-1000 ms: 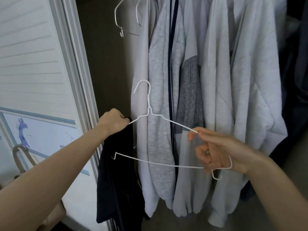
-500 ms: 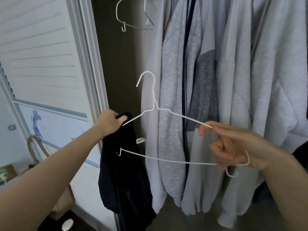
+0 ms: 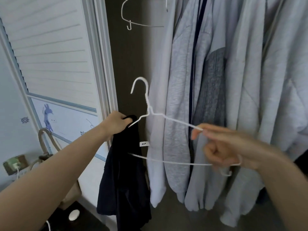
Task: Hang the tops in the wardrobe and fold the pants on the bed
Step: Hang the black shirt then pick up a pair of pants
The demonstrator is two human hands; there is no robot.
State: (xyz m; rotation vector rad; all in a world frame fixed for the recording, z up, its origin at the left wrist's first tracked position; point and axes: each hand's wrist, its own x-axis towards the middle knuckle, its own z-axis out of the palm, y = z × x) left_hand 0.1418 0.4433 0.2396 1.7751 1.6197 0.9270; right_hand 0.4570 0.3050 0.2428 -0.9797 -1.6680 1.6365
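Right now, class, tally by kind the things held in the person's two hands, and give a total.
White wire hanger: 1, with the right hand on its arm and the left hand at its end
Dark top: 1, in the left hand's grip
Total: 2

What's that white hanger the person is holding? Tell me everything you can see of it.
The white hanger is thin wire, with a curved hook on top, sloping shoulders, a bottom bar and small end hooks. It is held roughly upright before the hung grey tops. The right hand pinches its right shoulder; its left tip is in the dark top, gripped by the left hand.
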